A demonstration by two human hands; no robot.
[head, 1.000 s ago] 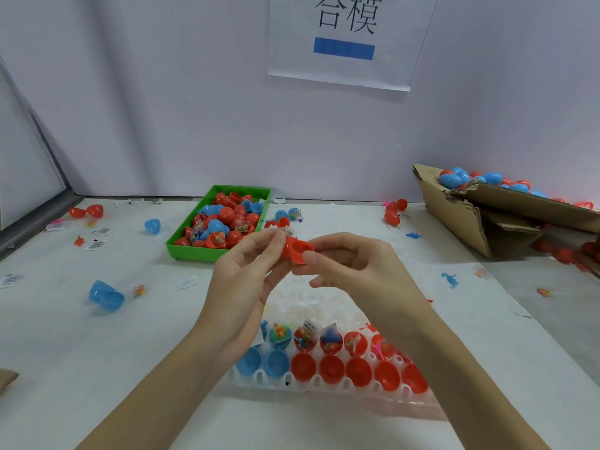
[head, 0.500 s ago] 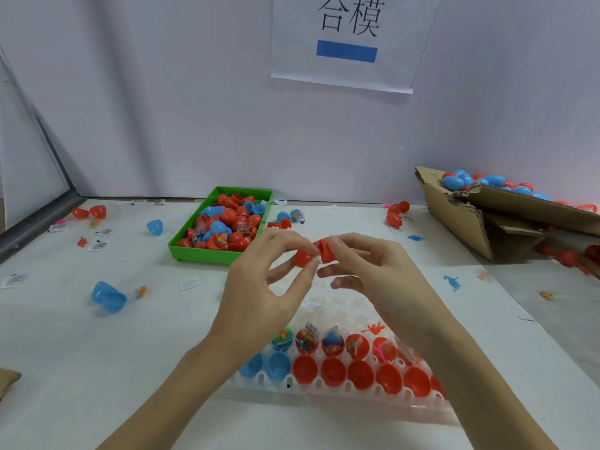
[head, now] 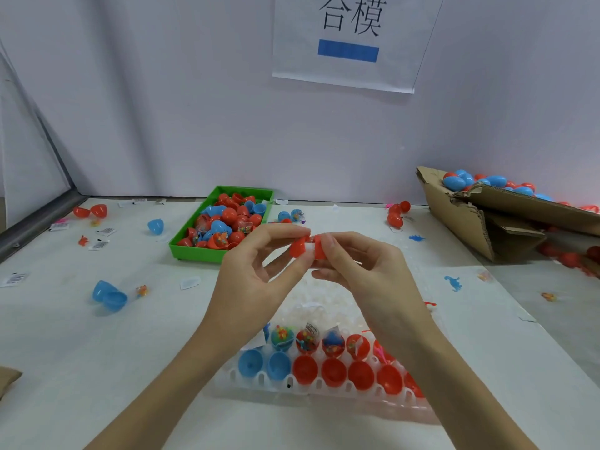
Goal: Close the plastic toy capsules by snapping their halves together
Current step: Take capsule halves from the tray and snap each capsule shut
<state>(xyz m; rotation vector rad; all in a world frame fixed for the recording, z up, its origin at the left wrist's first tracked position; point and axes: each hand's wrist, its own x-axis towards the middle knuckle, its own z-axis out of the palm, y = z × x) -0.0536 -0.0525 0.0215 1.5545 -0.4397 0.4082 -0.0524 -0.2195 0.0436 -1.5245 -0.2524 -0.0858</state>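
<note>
- Two joined blue capsule halves [head: 109, 295] are seen lying open on the white table [head: 65, 352] at about 9 o'clock from the hands, with a small toy just beside them.
- A green tray [head: 191, 251] heaped with red and blue capsule pieces is set at 11 o'clock from the hands.
- The left hand [head: 250, 287] is raised above the table; one red capsule half [head: 298, 247] is pinched between its thumb and forefinger, while the other fingers are loosely curled and spread beneath.
- A second red half [head: 318, 250] is pinched at the fingertips of the right hand [head: 367, 274], whose lower fingers are curled in.
- The two red halves are held facing each other, not snapped shut; something white is visible in the narrow gap between them.
- A clear holder tray [head: 324, 389] is placed at 6 o'clock, below the hands, with blue and red halves seated in its near row and toy-filled halves in the row behind.
- A torn cardboard box [head: 467, 219] holding closed red and blue capsules is seen at 2 o'clock.
</note>
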